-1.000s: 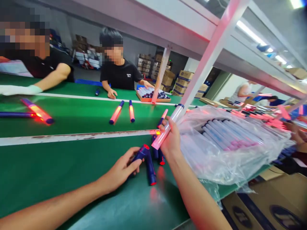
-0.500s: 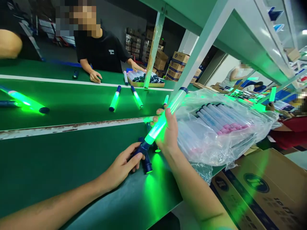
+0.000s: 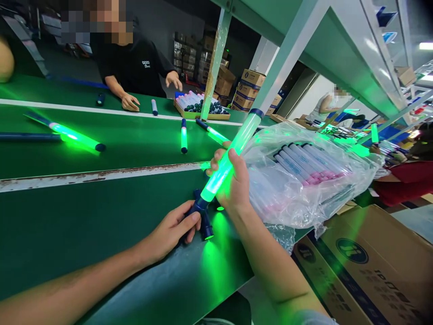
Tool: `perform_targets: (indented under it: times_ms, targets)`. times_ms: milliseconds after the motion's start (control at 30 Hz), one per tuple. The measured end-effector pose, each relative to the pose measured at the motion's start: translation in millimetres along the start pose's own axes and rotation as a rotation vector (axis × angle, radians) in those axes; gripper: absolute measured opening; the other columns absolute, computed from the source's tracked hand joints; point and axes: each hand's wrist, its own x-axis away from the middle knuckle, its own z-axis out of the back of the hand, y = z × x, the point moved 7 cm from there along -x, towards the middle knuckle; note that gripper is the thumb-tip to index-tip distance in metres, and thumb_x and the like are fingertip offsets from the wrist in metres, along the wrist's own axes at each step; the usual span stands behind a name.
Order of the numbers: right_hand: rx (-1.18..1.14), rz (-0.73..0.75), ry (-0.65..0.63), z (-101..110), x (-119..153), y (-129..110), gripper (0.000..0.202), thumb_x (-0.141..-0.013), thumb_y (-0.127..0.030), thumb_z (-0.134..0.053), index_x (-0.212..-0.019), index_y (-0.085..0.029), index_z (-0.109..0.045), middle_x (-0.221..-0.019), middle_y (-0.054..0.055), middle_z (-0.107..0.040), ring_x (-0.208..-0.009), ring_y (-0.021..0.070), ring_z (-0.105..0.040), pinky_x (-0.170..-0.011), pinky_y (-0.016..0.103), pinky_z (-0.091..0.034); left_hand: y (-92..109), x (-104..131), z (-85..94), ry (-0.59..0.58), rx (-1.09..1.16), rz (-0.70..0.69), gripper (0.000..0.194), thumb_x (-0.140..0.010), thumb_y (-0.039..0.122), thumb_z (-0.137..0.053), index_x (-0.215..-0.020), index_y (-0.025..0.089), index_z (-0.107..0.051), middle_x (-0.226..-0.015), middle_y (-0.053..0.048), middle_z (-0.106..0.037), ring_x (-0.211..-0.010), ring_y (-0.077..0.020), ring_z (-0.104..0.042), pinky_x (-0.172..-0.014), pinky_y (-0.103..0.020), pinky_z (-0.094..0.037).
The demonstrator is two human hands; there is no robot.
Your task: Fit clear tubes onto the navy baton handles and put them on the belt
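Note:
A light stick (image 3: 246,131) glows green, tilted up and to the right, with a dark blue cap at its top and a dark blue handle below. My left hand (image 3: 181,225) is closed around that handle. Higher up, my right hand (image 3: 237,180) wraps the glowing tube with its thumb across the front. Just beyond my left fingers, a dark blue handle (image 3: 207,227) lies on the green work surface (image 3: 111,221), its end lit green. Another lit green end shows beside it, mostly hidden by my right hand.
On the belt (image 3: 142,146) lie several lit sticks, including one (image 3: 183,136) near the middle. A plastic bag (image 3: 324,207) of tubes sits right, above a carton (image 3: 382,266). Across the belt, a co-worker (image 3: 135,67) stands by a tray (image 3: 189,114). A shelf post (image 3: 284,63) slants overhead.
Lit sticks on the belt have shifted right. The co-worker's hand has lifted off the tray, and a tube now stands apart left of it. Both my hands keep their hold on the light stick.

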Motion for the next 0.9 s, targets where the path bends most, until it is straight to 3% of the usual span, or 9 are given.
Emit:
perform_targets:
  times_ms: [133, 233, 367, 500, 667, 900]
  targets:
    - [0.064, 0.101, -0.023, -4, 2, -4, 0.021, -0.094, -0.04, -0.065, -0.104, -0.026, -0.054, -0.095, -0.002, -0.069, -0.083, 0.0138, -0.071, -0.071, 0.028, -0.06, 1, -1, 1.0, 0.026, 0.019, -0.001, 0.035, -0.105, 0.05, -0.045, -0.092, 0.018, -0.053, -0.082, 0.002, -0.055, -0.058, -0.0079, -0.048, -0.06, -0.027, -0.038]
    - [0.102, 0.136, -0.008, -6, 1, -4, 0.021, -0.094, -0.039, -0.065, -0.103, -0.026, -0.052, -0.107, 0.0, -0.071, -0.091, 0.0154, -0.074, -0.073, 0.028, -0.06, 3, -1, 0.7, 0.044, -0.003, 0.003, 0.035, -0.104, 0.051, -0.046, -0.093, 0.019, -0.052, -0.081, 0.003, -0.054, -0.057, -0.0078, -0.047, -0.06, -0.026, -0.038]
    - [0.13, 0.122, 0.06, -2, -1, 2, 0.024, -0.095, -0.041, -0.065, -0.106, -0.025, -0.05, -0.085, -0.004, -0.069, -0.072, 0.0128, -0.071, -0.063, 0.024, -0.058, 4, 1, -0.2, 0.034, -0.105, 0.004, 0.036, -0.104, 0.053, -0.045, -0.094, 0.019, -0.052, -0.079, 0.003, -0.054, -0.059, -0.0092, -0.046, -0.061, -0.027, -0.039]
    - [0.14, 0.116, 0.137, 1, 0, 7, 0.024, -0.095, -0.042, -0.065, -0.104, -0.027, -0.048, -0.069, -0.011, -0.052, -0.047, 0.005, -0.051, -0.046, 0.017, -0.045, 3, 5, 3.1, 0.088, -0.227, 0.008, 0.037, -0.104, 0.055, -0.043, -0.096, 0.02, -0.053, -0.075, 0.004, -0.053, -0.061, -0.0115, -0.047, -0.06, -0.027, -0.038]
    - [0.208, 0.13, 0.176, -5, 5, 7, 0.023, -0.095, -0.041, -0.063, -0.102, -0.027, -0.046, -0.07, -0.011, -0.049, -0.046, 0.004, -0.044, -0.042, 0.016, -0.039, 11, 9, 5.2, 0.169, -0.396, -0.047, 0.035, -0.105, 0.052, -0.042, -0.113, 0.021, -0.055, -0.067, 0.006, -0.052, -0.06, -0.0136, -0.05, -0.061, -0.027, -0.038]
    - [0.248, 0.222, 0.16, -11, 14, 9, 0.017, -0.098, -0.036, -0.06, -0.103, -0.028, -0.046, -0.07, -0.011, -0.047, -0.045, 0.0039, -0.042, -0.042, 0.016, -0.038, 13, 9, 4.1, 0.174, -0.357, -0.05, 0.043, -0.105, 0.052, -0.041, -0.13, 0.02, -0.052, -0.064, 0.006, -0.052, -0.057, -0.0139, -0.047, -0.061, -0.027, -0.038]
